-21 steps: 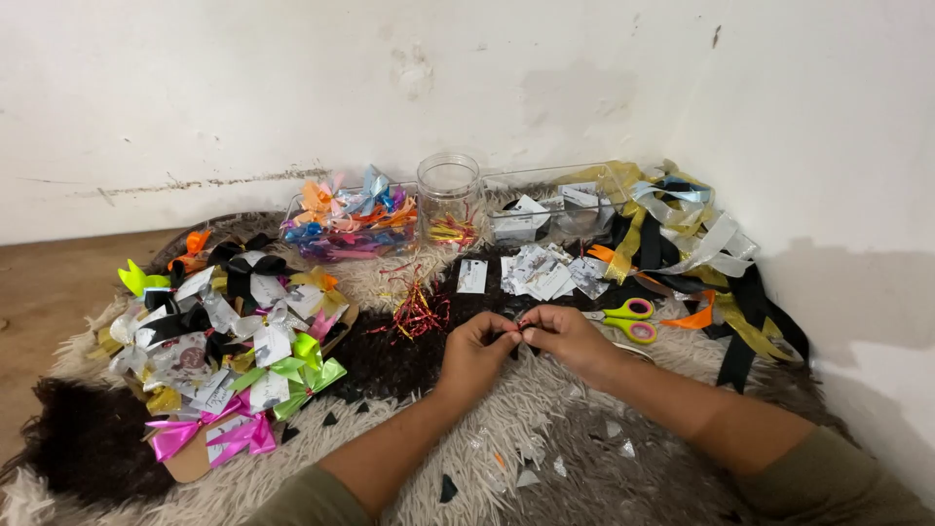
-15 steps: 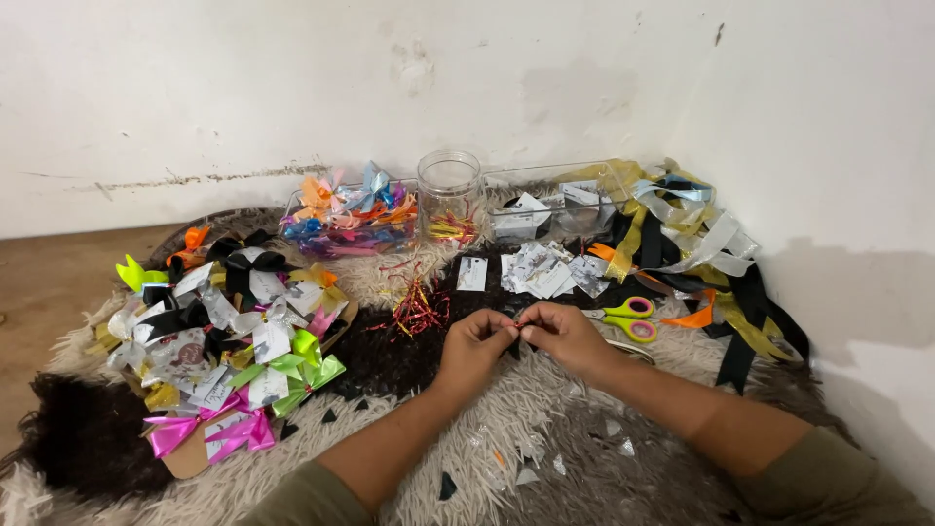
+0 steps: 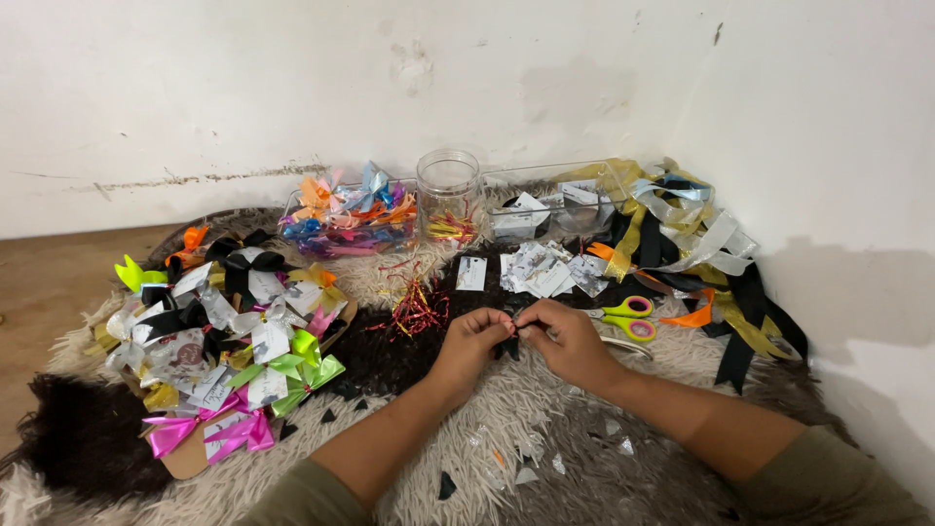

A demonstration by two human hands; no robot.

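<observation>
My left hand (image 3: 474, 341) and my right hand (image 3: 566, 339) meet over a shaggy rug (image 3: 545, 429), fingertips pinched together on a small black ribbon piece (image 3: 507, 343) that hangs between them. Just beyond my hands lie a heap of red and gold twist ties (image 3: 417, 307) and a spread of small white cards (image 3: 545, 270). Scissors with green and pink handles (image 3: 623, 318) lie right beside my right hand.
A pile of finished coloured bows on cards (image 3: 214, 331) covers the rug's left side. At the back stand a clear box of bows (image 3: 341, 209), a clear jar (image 3: 448, 190) and another clear box (image 3: 555, 200). Loose gold, black and silver ribbons (image 3: 696, 248) fill the right corner by the wall.
My hands have stayed in the same spot, fingers working slightly on the black ribbon piece. Nothing else on the rug has moved.
</observation>
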